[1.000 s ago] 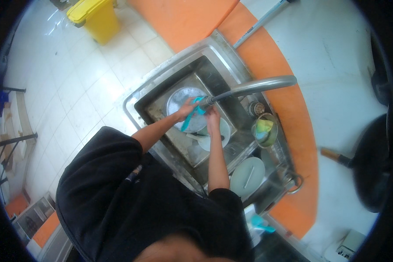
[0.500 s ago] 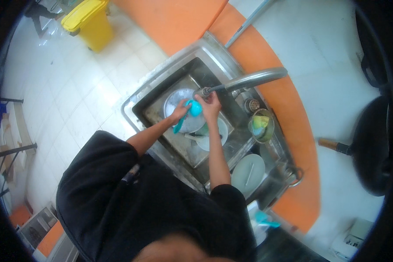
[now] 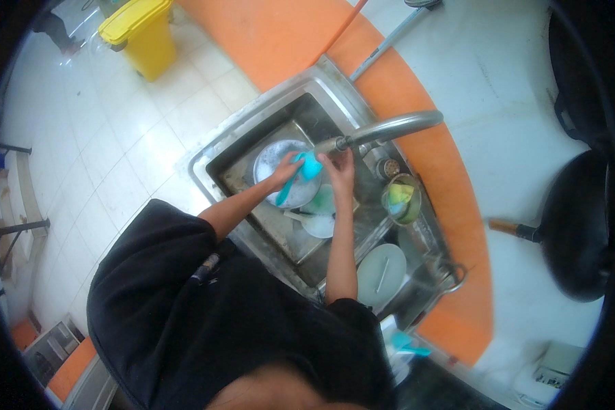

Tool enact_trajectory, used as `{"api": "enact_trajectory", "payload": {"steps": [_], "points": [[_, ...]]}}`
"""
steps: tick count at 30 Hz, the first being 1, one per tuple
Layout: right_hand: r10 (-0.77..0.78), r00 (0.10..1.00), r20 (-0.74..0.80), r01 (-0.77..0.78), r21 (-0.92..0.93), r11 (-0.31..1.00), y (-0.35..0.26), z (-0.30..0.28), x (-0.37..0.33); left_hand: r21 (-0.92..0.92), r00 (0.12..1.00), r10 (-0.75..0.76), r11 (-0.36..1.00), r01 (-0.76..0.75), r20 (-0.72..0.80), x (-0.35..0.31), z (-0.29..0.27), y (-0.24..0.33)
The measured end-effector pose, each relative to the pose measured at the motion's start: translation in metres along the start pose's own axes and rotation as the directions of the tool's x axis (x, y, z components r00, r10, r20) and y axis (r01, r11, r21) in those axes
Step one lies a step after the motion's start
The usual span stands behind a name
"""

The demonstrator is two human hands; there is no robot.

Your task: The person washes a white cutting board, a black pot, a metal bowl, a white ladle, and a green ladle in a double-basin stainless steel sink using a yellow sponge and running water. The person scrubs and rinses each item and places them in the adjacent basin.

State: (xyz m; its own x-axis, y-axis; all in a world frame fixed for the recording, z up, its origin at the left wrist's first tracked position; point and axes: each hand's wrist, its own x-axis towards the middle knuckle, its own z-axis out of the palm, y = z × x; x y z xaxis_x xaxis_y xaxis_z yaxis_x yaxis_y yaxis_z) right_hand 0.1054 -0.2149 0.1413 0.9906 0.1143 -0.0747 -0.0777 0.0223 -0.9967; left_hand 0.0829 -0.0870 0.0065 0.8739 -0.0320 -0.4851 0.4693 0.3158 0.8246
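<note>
In the left basin of the metal sink (image 3: 201, 164), my left hand (image 3: 285, 171) is closed around a turquoise ladle (image 3: 309, 166). Its handle slants down toward me, and its round bowl lies below the faucet spout (image 3: 331, 145). Just right of the bowl is my right hand (image 3: 337, 171), thumb and fingers apart; whether its fingertips touch the ladle is hard to make out. Beneath the hands sits a round metal pot (image 3: 270, 156) with whitish suds. A white dish (image 3: 319, 227) with a light handle across it rests beside the pot, next to a pale green piece (image 3: 321, 201).
Right of the basin stand a drain strainer (image 3: 387, 168) and a bowl (image 3: 408, 217) with a yellow-green sponge. A pale oval lid (image 3: 381, 273) lies nearer me. Orange counter (image 3: 468, 239) curves behind; a wooden-handled black wok (image 3: 577, 225) is far right, a yellow bin (image 3: 147, 48) far left.
My right hand has come down off the faucet spout to beside the ladle's bowl. The spout's end has shifted slightly right. My left hand keeps hold of the ladle.
</note>
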Motion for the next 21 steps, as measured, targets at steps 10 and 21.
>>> {"api": "enact_trajectory", "payload": {"steps": [10,21], "points": [[0.206,0.940,0.272,-0.337,0.640,0.691,0.056,-0.026,0.012,-0.088,0.994,-0.096,0.991,0.101,0.057,0.004,0.008,0.020],[-0.080,0.996,-0.050,0.051,-0.428,0.902,0.127,-0.003,0.001,-0.221,0.998,0.048,0.974,-0.041,0.027,0.004,0.011,0.011]]}}
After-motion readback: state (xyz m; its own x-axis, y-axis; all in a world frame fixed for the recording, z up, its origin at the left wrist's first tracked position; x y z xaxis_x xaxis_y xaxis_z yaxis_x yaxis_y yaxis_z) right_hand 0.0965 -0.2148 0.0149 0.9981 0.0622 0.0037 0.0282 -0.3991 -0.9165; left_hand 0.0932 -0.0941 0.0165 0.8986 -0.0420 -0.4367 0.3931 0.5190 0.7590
